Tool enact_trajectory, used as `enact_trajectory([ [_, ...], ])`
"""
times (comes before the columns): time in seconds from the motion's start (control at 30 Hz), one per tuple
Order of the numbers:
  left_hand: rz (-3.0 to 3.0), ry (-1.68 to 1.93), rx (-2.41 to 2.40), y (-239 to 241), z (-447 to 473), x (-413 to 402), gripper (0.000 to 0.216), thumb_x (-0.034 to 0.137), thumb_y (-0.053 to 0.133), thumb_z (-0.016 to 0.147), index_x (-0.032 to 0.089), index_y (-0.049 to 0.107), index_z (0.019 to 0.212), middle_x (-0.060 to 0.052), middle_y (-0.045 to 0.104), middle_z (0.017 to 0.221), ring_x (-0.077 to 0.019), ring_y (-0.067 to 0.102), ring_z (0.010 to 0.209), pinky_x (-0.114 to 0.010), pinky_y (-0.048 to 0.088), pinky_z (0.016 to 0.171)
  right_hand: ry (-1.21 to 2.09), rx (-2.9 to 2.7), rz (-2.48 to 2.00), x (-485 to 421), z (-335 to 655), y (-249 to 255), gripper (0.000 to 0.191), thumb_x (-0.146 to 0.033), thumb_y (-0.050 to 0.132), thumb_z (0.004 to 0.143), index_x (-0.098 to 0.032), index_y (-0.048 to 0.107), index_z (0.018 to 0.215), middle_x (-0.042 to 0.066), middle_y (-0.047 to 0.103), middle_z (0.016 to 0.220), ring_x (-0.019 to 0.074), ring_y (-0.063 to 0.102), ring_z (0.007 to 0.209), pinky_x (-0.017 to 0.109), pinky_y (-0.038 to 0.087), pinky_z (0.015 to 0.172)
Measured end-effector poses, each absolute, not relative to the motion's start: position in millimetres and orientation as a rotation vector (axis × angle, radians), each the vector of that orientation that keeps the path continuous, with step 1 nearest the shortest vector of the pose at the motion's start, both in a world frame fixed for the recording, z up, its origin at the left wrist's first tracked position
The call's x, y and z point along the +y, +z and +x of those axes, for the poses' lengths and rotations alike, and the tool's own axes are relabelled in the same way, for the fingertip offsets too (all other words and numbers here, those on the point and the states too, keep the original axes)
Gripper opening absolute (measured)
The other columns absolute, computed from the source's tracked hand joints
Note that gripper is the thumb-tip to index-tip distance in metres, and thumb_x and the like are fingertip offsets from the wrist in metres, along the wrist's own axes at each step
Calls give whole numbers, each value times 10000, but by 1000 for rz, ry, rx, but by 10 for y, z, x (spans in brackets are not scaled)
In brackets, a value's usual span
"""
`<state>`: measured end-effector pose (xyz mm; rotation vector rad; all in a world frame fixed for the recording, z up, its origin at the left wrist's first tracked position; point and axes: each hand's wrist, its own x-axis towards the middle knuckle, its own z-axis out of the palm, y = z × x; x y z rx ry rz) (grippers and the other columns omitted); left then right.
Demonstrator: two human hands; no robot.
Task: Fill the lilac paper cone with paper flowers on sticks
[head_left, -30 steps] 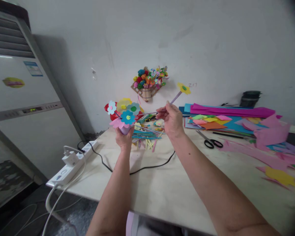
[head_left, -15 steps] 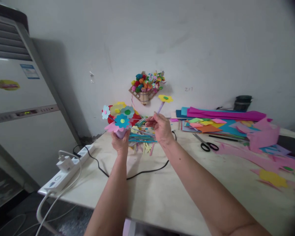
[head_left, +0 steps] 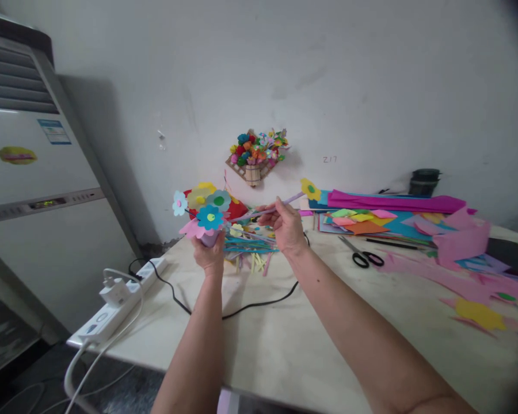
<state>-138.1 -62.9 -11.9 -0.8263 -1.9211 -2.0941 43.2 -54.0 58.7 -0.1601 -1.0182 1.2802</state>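
My left hand [head_left: 207,256] is wrapped around a small lilac paper cup or vase [head_left: 210,237] with a pink scalloped rim. Several paper flowers stand in it, among them a blue flower [head_left: 210,217] with a yellow-green centre and a light blue flower [head_left: 179,203] at the left. Between the fingers of my right hand [head_left: 287,230] is a yellow paper flower [head_left: 311,189] with a green centre, held by its thin lilac stem. Its bloom points up to the right, and the stem's other end slants down left towards the flowers in the vase.
Behind my hands lie several paper strips [head_left: 250,244] and a red object [head_left: 237,208]. Black-handled scissors [head_left: 362,257], stacked coloured sheets [head_left: 392,201] and pink scraps [head_left: 461,238] are on the right. A power strip [head_left: 112,307] runs along the left table edge, with a black cable [head_left: 259,300] crossing the table.
The yellow flower has tilted from nearly upright to a slant, its bloom now lower and further right. My left hand has shifted slightly left and down with the vase.
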Motion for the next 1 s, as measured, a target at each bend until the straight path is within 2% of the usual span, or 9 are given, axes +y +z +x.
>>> enact_trajectory([
  [0.13, -827, -2120, -1877, -131, -1412, -597, 558, 429, 779, 585, 209, 546, 1042, -36, 616, 835, -250, 610, 854, -375, 482, 778, 1111, -981, -253, -549, 465, 622, 351, -517, 640, 749, -175, 632, 670, -68, 479, 451, 56, 400, 382, 196, 348, 388],
  [0.2, -826, -2150, -1847, -142, -1426, -579, 563, 437, 769, 594, 220, 539, 1059, -30, 623, 860, -235, 610, 861, -363, 485, 785, 1103, -976, -258, -567, 467, 638, 348, -520, 629, 758, -178, 635, 696, -90, 409, 428, 46, 339, 352, 193, 295, 359],
  [0.37, -842, -2176, -1783, -192, -1454, -533, 563, 459, 752, 595, 206, 540, 1051, -28, 630, 887, -209, 599, 837, -356, 492, 787, 1087, -992, -248, -644, 452, 679, 351, -523, 606, 780, -179, 605, 710, -71, 498, 470, 49, 411, 347, 189, 296, 336],
  [0.7, -892, -2219, -1718, -249, -1463, -492, 628, 493, 754, 596, 202, 542, 1110, -48, 639, 938, -227, 612, 861, -379, 501, 808, 1104, -937, -280, -659, 415, 668, 363, -542, 607, 776, -186, 573, 718, -62, 550, 502, 52, 450, 351, 180, 348, 331],
  [1.0, -897, -2216, -1700, -211, -1397, -517, 648, 455, 763, 605, 177, 530, 1142, -80, 649, 995, -245, 621, 915, -387, 502, 840, 1123, -985, -331, -722, 288, 633, 336, -520, 624, 763, -187, 585, 757, -42, 604, 535, 72, 497, 372, 192, 406, 356],
])
